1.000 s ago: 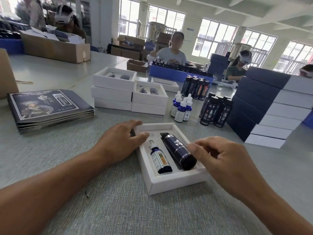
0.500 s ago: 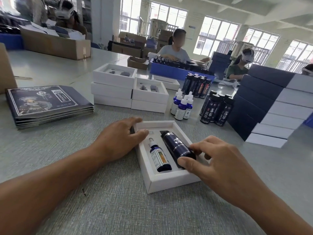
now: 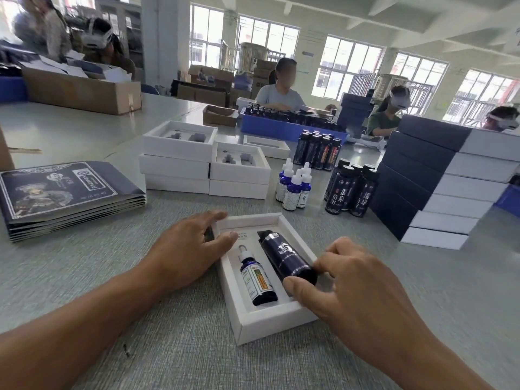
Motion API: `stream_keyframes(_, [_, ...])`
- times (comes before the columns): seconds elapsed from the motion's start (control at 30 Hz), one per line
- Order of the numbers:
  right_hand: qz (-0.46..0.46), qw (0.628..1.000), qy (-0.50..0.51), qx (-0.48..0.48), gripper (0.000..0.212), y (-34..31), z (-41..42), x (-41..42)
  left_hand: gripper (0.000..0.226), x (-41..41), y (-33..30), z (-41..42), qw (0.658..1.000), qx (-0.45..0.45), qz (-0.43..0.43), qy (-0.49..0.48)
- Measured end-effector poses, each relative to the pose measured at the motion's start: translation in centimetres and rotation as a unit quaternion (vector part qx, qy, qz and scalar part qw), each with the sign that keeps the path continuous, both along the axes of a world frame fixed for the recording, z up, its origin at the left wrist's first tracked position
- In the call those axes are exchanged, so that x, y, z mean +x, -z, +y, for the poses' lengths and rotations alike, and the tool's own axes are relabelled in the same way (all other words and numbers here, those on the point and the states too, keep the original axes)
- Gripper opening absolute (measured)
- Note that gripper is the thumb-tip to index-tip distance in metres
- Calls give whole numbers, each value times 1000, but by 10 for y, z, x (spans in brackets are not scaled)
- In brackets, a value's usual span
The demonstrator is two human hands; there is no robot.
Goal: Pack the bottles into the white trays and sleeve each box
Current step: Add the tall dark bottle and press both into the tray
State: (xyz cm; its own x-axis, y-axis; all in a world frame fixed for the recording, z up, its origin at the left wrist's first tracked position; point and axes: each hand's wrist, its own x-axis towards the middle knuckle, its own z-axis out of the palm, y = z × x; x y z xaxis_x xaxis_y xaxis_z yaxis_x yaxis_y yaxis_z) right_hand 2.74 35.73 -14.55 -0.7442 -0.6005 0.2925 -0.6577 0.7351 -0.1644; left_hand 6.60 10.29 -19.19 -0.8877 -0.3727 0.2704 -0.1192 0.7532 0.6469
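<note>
**Two bottles in one tray, the dark one pinched at its near end**

Two bottles lie side by side in an open white tray (image 3: 270, 319) near the middle of the worktop (image 3: 168, 347). The small dropper bottle (image 3: 257, 280) sits flat in the left slot, its white cap pointing to the far side. The tall dark bottle (image 3: 285, 260) lies in the right slot, and its long axis runs from far-left to near-right — roughly parallel to the dropper bottle. It looks a little raised at the near end, so I judge it not fully seated yet.

The right hand (image 3: 363, 294) comes in from the near right and its grip holds the dark bottle's near end, thumb on the left of it, a fingertip on the right. The bottle stretches away from that grip toward the far left, so pressing it home would mean a push down and along that line.

The left hand (image 3: 183, 254) lies flat and relaxed against the tray's left wall, fingers reaching over the far-left corner — steadying it, holding nothing.

Farther off stand loose dropper bottles (image 3: 294, 187) and dark bottles (image 3: 350, 192), stacked empty trays (image 3: 205, 161) to the far left of them, and a stack of sleeved boxes (image 3: 439, 181) at the right. Flat dark sleeves (image 3: 64, 192) lie at the left, nearer the left hand.
</note>
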Motion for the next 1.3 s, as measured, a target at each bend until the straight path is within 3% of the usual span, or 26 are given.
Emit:
stream_keyframes(0.1, [15,999,9,-30,49,1,-2,2,61,0,-1,1,1000,1,2,-1])
stream_keyframes(0.33, [-58,993,-12,-106,43,1,-1,2,60,0,0,0,1000,6,5,-1])
stream_keyframes(0.7, [-102,979,-60,-165,52,-1,5,-5,61,-1,2,-1,1000,7,8,-6])
stream_keyframes(0.83, [-162,969,-56,-181,31,-4,9,-7,62,-2,3,-1,1000,4,8,-8])
stream_keyframes(0.93, [-101,986,-28,-131,64,-1,10,-10,62,-2,4,-2,1000,3,4,-8])
stream_keyframes(1.03, [-62,996,-14,-61,76,1,5,-7,60,-1,3,-2,1000,7,8,-8])
stream_keyframes(1.3, [-19,997,-11,-73,47,-3,-2,1,61,-2,2,-2,1000,14,5,-3])
